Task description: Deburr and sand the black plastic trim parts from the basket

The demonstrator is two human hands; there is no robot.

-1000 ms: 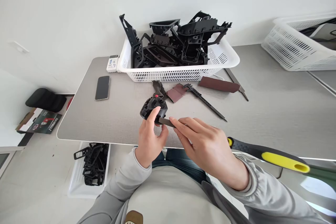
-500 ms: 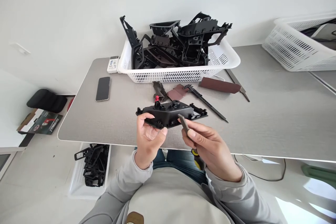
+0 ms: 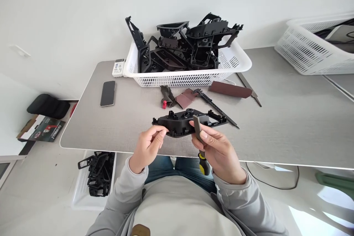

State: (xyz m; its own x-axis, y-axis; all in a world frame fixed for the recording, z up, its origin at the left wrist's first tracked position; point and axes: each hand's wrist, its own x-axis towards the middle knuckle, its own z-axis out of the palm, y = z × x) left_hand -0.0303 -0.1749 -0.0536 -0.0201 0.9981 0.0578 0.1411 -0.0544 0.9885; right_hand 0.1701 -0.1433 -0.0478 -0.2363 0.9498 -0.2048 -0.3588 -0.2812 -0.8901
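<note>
Head view: left hand [image 3: 148, 145] pinching left tip of black plastic part [image 3: 179, 123], no longer cupping it; part slid toward 3 o'clock, above table [image 3: 110, 129] near edge. Right hand [image 3: 219, 151] clamps file [image 3: 197, 127], blade against part's near rim. Basket [image 3: 177, 79] at 12 o'clock.

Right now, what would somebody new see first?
The white basket at the far edge of the table, heaped with black plastic pieces. Nearer, the left hand holds a long black part by its end while the right hand holds a yellow-handled tool against it.
</note>
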